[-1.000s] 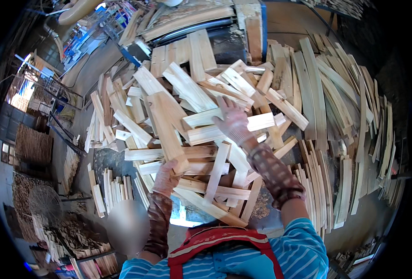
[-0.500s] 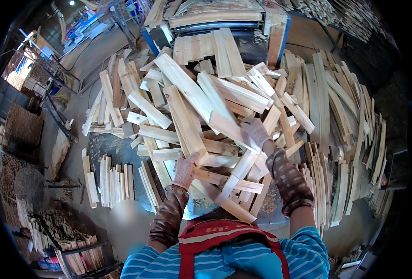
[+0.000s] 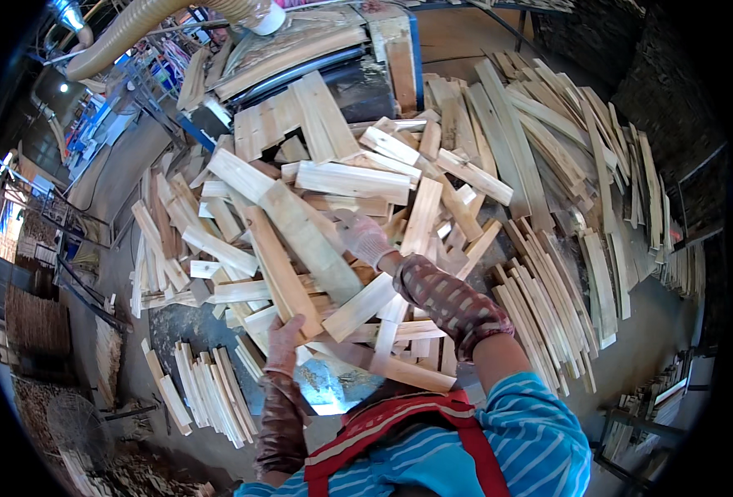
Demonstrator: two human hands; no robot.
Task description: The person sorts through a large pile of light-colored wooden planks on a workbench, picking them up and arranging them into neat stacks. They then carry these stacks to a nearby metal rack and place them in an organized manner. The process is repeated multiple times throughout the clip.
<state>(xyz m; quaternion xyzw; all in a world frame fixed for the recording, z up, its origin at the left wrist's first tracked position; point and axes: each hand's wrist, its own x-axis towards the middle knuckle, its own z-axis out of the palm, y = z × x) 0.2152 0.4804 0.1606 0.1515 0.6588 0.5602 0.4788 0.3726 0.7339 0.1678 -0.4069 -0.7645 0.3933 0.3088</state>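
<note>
Gloved, my left hand point(image 3: 284, 341) grips the near end of a long wooden board point(image 3: 277, 263), its thumb on top. A wide greyish board point(image 3: 313, 240) lies slantwise beside it, overlapping a paler board point(image 3: 241, 176) at its far end. My right hand point(image 3: 365, 238), also gloved, reaches over the pile just right of the greyish board. Its fingers point away to the left and look apart, though slightly blurred, with no board visible in them. A short pale board point(image 3: 360, 308) lies between my hands, nearer to me.
Loose boards heap over the table point(image 3: 321, 385). Beyond stands a machine with a roller point(image 3: 300, 79), boards point(image 3: 321, 116) lying side by side before it. Upright-looking rows of strips are at left point(image 3: 209, 393) and right point(image 3: 540, 315). A ribbed hose point(image 3: 135, 37) hangs far left.
The whole view has turned and shifted. My right hand has left the near end of the slanting board and moved left and away over the pile. My left hand still grips its board.
</note>
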